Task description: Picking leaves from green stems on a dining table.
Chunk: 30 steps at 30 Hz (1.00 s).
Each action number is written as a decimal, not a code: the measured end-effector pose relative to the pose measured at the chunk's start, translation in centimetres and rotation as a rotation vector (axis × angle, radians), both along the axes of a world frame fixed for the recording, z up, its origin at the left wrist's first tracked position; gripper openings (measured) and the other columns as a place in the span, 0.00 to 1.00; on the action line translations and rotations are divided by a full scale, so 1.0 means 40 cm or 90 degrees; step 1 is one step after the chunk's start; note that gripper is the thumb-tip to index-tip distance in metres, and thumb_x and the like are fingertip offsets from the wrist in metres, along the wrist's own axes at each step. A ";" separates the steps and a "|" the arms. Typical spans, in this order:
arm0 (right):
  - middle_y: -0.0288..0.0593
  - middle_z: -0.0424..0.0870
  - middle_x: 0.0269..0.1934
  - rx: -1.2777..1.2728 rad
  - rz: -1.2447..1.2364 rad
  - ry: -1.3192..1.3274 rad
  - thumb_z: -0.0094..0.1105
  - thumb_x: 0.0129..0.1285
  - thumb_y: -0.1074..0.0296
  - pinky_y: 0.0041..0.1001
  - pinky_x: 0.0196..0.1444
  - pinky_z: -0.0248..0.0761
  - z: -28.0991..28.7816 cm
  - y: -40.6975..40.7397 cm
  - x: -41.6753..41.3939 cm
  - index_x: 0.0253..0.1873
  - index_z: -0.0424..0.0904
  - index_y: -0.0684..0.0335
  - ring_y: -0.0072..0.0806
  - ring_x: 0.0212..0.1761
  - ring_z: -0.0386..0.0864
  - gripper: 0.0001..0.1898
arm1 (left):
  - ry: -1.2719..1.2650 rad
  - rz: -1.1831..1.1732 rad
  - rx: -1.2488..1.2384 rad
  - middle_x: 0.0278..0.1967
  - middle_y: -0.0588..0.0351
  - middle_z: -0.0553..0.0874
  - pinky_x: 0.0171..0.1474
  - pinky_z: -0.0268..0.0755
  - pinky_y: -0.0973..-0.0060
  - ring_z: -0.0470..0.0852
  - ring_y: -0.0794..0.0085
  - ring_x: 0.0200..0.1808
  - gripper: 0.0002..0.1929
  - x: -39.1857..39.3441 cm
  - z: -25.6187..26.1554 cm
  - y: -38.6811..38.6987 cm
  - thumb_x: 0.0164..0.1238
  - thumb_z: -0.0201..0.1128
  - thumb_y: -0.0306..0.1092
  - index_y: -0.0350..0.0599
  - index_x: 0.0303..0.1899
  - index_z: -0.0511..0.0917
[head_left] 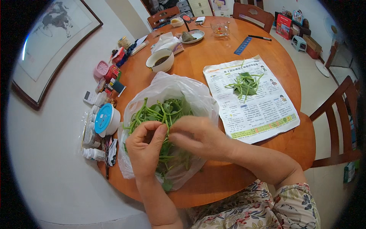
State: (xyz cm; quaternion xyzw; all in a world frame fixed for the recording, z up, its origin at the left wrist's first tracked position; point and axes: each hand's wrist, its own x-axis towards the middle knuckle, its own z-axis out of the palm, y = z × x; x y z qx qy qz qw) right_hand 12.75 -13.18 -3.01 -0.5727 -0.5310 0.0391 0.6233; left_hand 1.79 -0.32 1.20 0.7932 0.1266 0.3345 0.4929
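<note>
Leafy green stems [154,110] fill an open clear plastic bag [183,83] on the round wooden table. Over the bag, my left hand [147,146] pinches a thin green stem between thumb and forefinger. My right hand [200,136] is close beside it on the right, slightly blurred, its fingertips at the same stem; whether they grip it I cannot tell. To the right of the bag lies a printed newspaper [257,114], with a small heap of green stems and leaves [246,84] on it.
Behind the bag stand a white bowl of dark liquid [160,60], a tissue pack [168,43], a plate [197,35] and a glass bowl [219,28]. A blue ruler [243,45] and black pen [260,37] lie beyond the newspaper. A blue-lidded container [103,118] is at the left edge.
</note>
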 end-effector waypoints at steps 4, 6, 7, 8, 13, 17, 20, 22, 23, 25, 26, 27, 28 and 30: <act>0.45 0.81 0.38 0.005 -0.033 0.099 0.57 0.68 0.72 0.24 0.40 0.71 0.030 -0.014 0.028 0.48 0.78 0.70 0.28 0.37 0.78 0.08 | 0.047 -0.033 -0.067 0.30 0.63 0.84 0.36 0.69 0.87 0.78 0.86 0.31 0.03 -0.007 0.004 0.001 0.65 0.68 0.26 0.37 0.36 0.84; 0.41 0.79 0.36 0.066 -0.021 0.174 0.57 0.68 0.73 0.23 0.37 0.69 0.035 -0.011 0.028 0.45 0.78 0.68 0.23 0.36 0.76 0.06 | 0.066 -0.054 -0.067 0.30 0.64 0.84 0.36 0.69 0.87 0.77 0.87 0.31 0.03 -0.011 0.003 0.000 0.65 0.68 0.26 0.37 0.36 0.84; 0.41 0.79 0.36 0.065 -0.023 0.173 0.57 0.68 0.73 0.23 0.37 0.69 0.037 -0.015 0.032 0.45 0.78 0.68 0.23 0.36 0.76 0.06 | 0.082 -0.059 -0.050 0.30 0.64 0.84 0.36 0.68 0.87 0.77 0.87 0.31 0.03 -0.012 0.006 -0.004 0.65 0.68 0.26 0.37 0.36 0.84; 0.42 0.79 0.36 0.052 -0.036 0.074 0.58 0.67 0.74 0.24 0.37 0.69 0.041 -0.020 0.037 0.45 0.78 0.68 0.25 0.36 0.77 0.05 | 0.099 -0.063 -0.034 0.30 0.65 0.83 0.36 0.68 0.87 0.77 0.87 0.30 0.03 -0.012 0.007 -0.006 0.64 0.68 0.25 0.37 0.36 0.84; 0.45 0.79 0.34 0.054 -0.079 -0.075 0.58 0.63 0.78 0.29 0.35 0.70 0.036 -0.020 0.042 0.43 0.78 0.66 0.34 0.34 0.78 0.05 | 0.055 -0.027 0.016 0.29 0.65 0.82 0.35 0.67 0.86 0.75 0.86 0.30 0.03 -0.009 0.008 -0.005 0.63 0.68 0.24 0.35 0.36 0.84; 0.48 0.77 0.32 0.005 -0.077 -0.146 0.59 0.58 0.80 0.34 0.35 0.71 0.035 -0.025 0.043 0.41 0.77 0.65 0.44 0.34 0.78 0.06 | 0.046 -0.019 0.074 0.29 0.64 0.81 0.34 0.66 0.84 0.74 0.85 0.30 0.03 -0.008 0.013 0.000 0.63 0.68 0.24 0.35 0.35 0.84; 0.48 0.76 0.32 -0.009 -0.087 -0.158 0.59 0.57 0.76 0.39 0.34 0.71 0.033 -0.025 0.043 0.38 0.76 0.64 0.48 0.34 0.78 0.04 | 0.046 -0.017 0.094 0.28 0.63 0.81 0.34 0.65 0.84 0.74 0.84 0.30 0.02 -0.003 0.013 -0.003 0.62 0.68 0.23 0.35 0.34 0.84; 0.48 0.76 0.31 0.006 -0.097 -0.168 0.59 0.58 0.72 0.43 0.33 0.71 0.035 -0.023 0.041 0.36 0.75 0.62 0.50 0.33 0.78 0.04 | 0.049 -0.010 0.115 0.28 0.63 0.81 0.34 0.66 0.83 0.74 0.84 0.30 0.02 -0.007 0.018 -0.005 0.62 0.68 0.23 0.35 0.34 0.84; 0.48 0.76 0.31 0.001 -0.096 -0.175 0.59 0.58 0.72 0.43 0.34 0.71 0.037 -0.022 0.040 0.36 0.75 0.62 0.50 0.33 0.78 0.04 | 0.053 -0.003 0.133 0.28 0.62 0.81 0.34 0.66 0.83 0.75 0.83 0.30 0.02 -0.009 0.021 -0.005 0.61 0.68 0.23 0.36 0.34 0.83; 0.49 0.76 0.31 -0.005 -0.098 -0.182 0.59 0.57 0.72 0.43 0.34 0.71 0.034 -0.021 0.040 0.36 0.75 0.62 0.51 0.34 0.78 0.04 | 0.050 -0.005 0.129 0.28 0.62 0.81 0.34 0.66 0.83 0.75 0.83 0.30 0.02 -0.008 0.017 -0.002 0.61 0.68 0.23 0.36 0.33 0.83; 0.49 0.76 0.32 -0.004 -0.093 -0.176 0.59 0.57 0.72 0.43 0.35 0.71 0.033 -0.020 0.038 0.36 0.75 0.63 0.51 0.34 0.78 0.04 | 0.049 -0.006 0.123 0.28 0.62 0.81 0.34 0.66 0.83 0.75 0.82 0.30 0.02 -0.009 0.016 0.000 0.61 0.68 0.23 0.36 0.33 0.83; 0.50 0.76 0.32 -0.005 -0.090 -0.170 0.59 0.57 0.72 0.42 0.35 0.72 0.031 -0.020 0.039 0.36 0.75 0.63 0.52 0.34 0.78 0.04 | 0.047 -0.007 0.123 0.28 0.62 0.81 0.34 0.66 0.83 0.75 0.82 0.30 0.02 -0.009 0.016 0.001 0.61 0.68 0.23 0.36 0.33 0.83; 0.50 0.76 0.32 -0.004 -0.091 -0.171 0.59 0.57 0.72 0.42 0.35 0.72 0.030 -0.021 0.039 0.36 0.75 0.63 0.52 0.34 0.78 0.04 | 0.061 -0.019 0.129 0.31 0.61 0.82 0.38 0.68 0.83 0.77 0.81 0.33 0.02 -0.010 0.016 0.003 0.62 0.68 0.23 0.35 0.35 0.83; 0.51 0.77 0.33 -0.009 -0.076 -0.128 0.59 0.57 0.73 0.42 0.36 0.72 0.029 -0.021 0.039 0.37 0.75 0.64 0.52 0.34 0.78 0.04 | 0.073 -0.031 0.136 0.33 0.60 0.83 0.41 0.69 0.82 0.78 0.81 0.36 0.03 -0.010 0.017 0.004 0.63 0.67 0.23 0.34 0.36 0.82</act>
